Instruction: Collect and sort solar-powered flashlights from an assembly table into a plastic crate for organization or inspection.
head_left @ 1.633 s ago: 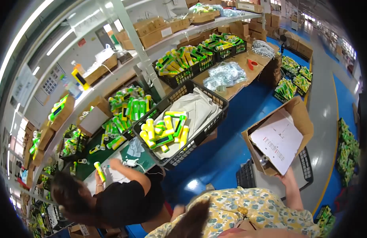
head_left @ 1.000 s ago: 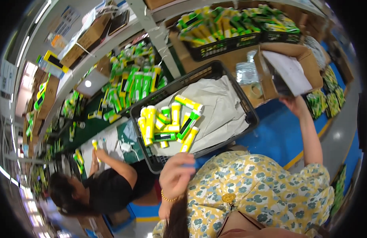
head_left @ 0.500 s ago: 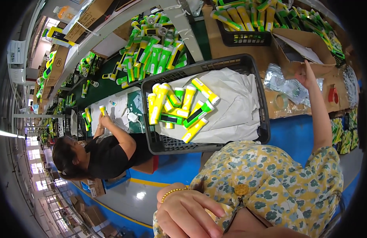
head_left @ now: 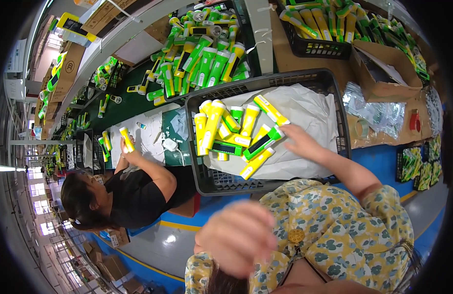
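A black plastic crate (head_left: 339, 122) lined with white paper (head_left: 309, 110) is in front of me. Several yellow and green flashlights lie jumbled in its left half, among them a green flashlight with a dark panel (head_left: 262, 143) and a yellow flashlight (head_left: 271, 110). My right hand (head_left: 305, 143) reaches in over the paper from the right, fingers stretched out and apart. Its fingertips are beside the ends of those two flashlights; whether they touch, I cannot tell. Close to my chest, my left hand (head_left: 241, 237) is smeared by motion, and its fingers do not read clearly.
A heap of flashlights (head_left: 207, 63) lies beyond the crate. To the right are an open cardboard box (head_left: 390, 73), clear plastic bags (head_left: 376, 110), a tape roll (head_left: 361, 128) and a red tape dispenser (head_left: 415, 120). At left, a co-worker (head_left: 138, 196) holds a yellow flashlight (head_left: 126, 138).
My right hand has come from the cardboard box at the right into the crate beside the flashlights. My left hand has shifted and blurred. The view has turned slightly.
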The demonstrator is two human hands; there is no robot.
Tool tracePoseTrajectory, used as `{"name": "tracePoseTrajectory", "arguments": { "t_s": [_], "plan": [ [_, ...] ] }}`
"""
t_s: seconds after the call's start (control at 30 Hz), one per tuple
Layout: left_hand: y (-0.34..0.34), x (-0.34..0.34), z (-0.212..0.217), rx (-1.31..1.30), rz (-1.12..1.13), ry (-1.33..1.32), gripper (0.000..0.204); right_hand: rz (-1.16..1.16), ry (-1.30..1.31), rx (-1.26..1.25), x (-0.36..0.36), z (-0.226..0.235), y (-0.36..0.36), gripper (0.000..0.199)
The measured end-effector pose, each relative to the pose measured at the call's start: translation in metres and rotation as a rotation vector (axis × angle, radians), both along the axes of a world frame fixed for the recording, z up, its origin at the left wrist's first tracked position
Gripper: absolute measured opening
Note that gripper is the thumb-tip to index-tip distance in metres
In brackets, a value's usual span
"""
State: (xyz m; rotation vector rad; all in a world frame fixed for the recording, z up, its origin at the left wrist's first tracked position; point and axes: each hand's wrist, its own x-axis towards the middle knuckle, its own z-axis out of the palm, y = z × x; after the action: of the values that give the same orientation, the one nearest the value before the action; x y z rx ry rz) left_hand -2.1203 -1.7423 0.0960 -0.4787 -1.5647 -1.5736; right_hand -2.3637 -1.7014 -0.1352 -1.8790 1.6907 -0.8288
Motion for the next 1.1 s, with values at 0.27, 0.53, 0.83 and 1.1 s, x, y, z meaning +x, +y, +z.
{"name": "tracePoseTrajectory", "arguments": {
  "t_s": [0.27, 0.53, 0.83, 1.1],
  "plan": [
    [-0.081, 0.022, -0.185, -0.552, 1.299, -1.040, 0.037, 0.268, 0.421, -0.217, 0.028, -0.030, -0.030, 0.030],
    [-0.126, 0.042, -0.239, -0.387, 1.387, -1.621, 0.063, -0.153, -0.423, -0.021, 0.026, 0.032, 0.014, 0.066],
    [-0.022, 0.020, -0.165, 0.629, 0.685, -0.944, 0.064, -0.438, -1.854, 0.201, 0.014, 0.010, 0.034, 0.045],
    [0.015, 0.034, -0.180, 0.708, 0.557, -0.722, 0.056, -0.178, -1.922, 0.793, 0.062, 0.030, 0.044, 0.056]
  ]
}}
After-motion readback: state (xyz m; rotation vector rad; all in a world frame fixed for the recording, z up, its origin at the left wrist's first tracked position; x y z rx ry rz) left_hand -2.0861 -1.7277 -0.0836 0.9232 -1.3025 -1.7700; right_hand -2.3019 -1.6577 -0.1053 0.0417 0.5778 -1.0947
